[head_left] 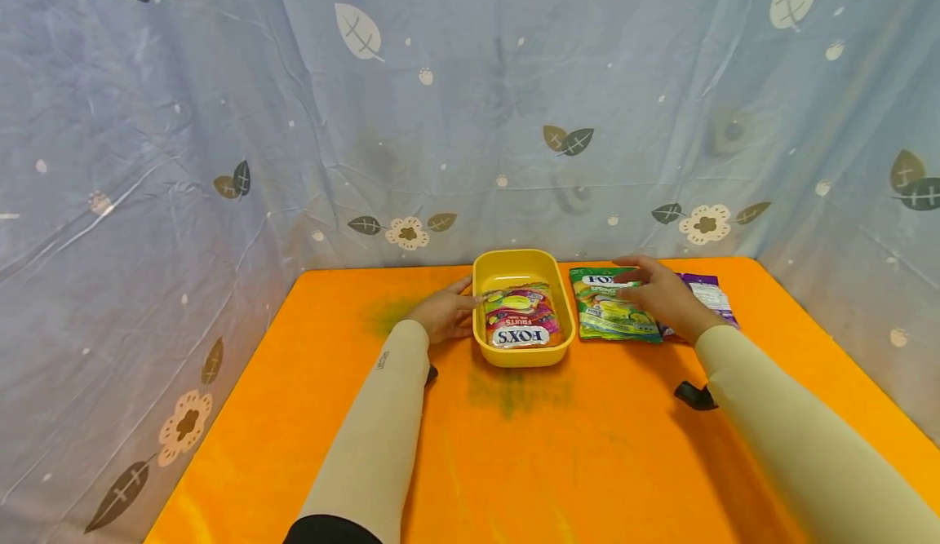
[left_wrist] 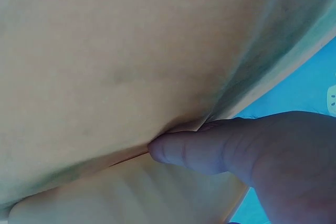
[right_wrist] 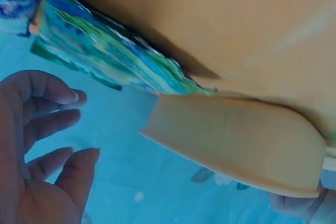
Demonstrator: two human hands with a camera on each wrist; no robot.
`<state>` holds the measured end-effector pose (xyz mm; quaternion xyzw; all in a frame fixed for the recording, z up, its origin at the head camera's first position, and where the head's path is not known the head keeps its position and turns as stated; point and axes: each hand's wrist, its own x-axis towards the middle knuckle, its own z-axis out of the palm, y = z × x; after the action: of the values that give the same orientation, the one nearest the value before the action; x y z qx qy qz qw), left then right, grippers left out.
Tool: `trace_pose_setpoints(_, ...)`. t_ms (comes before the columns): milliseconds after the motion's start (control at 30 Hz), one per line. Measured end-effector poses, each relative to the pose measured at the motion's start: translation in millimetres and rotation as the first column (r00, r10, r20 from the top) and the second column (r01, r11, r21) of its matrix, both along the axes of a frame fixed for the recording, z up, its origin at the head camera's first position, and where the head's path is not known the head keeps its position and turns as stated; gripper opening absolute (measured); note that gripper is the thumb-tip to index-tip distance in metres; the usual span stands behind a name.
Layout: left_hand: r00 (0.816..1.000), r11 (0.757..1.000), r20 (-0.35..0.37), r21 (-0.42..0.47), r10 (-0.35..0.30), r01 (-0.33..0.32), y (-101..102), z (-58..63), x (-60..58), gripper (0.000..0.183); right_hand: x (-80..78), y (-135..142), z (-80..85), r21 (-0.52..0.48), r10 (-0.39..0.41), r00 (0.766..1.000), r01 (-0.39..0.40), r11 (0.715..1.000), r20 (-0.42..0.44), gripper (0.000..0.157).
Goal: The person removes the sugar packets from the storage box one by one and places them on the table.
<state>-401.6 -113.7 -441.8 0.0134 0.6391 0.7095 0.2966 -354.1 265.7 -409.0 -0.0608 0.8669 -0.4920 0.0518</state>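
Note:
My left hand is at the left side of a yellow plastic tub, with a fingertip over its rim and the thumb against the outside wall. Inside the tub lies a red Fox's Fruits candy bag, its print upside down to me. Over a green Fox's candy bag my right hand hovers with fingers spread and loosely bent. The right wrist view shows nothing between those fingers. A purple bag lies right of the green one, partly hidden by the hand.
An orange table carries everything, with dark greenish stains near the tub. Light blue curtains with leaf and flower prints hang behind and at both sides. Black wrist camera parts stick out below the arms.

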Motion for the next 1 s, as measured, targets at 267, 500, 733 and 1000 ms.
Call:
trace_pose_setpoints(267,1.0,1.0,-0.013,-0.013,-0.008,0.008,-0.9,-0.5,0.2,0.067,1.2,-35.2,12.9,-0.175,0.049,0.997,-0.038,0.984,0.055,0.064)
trace_pose_setpoints(500,1.0,1.0,-0.011,-0.005,-0.004,0.004,-0.7,-3.1,-0.3,0.07,4.3,-62.9,23.0,-0.231,0.092,0.993,-0.073,0.97,0.072,0.062)
trace_pose_setpoints(733,1.0,1.0,-0.006,0.003,0.0,0.0,-1.0,-3.5,0.3,0.069,0.7,-79.0,16.6,-0.281,0.101,0.992,-0.075,0.957,0.081,0.065)
trace_pose_setpoints(1000,1.0,1.0,-0.006,-0.009,-0.007,0.007,-1.4,-2.2,0.1,0.068,2.8,-98.3,11.2,-0.457,0.137,0.987,-0.085,0.885,0.083,0.061)
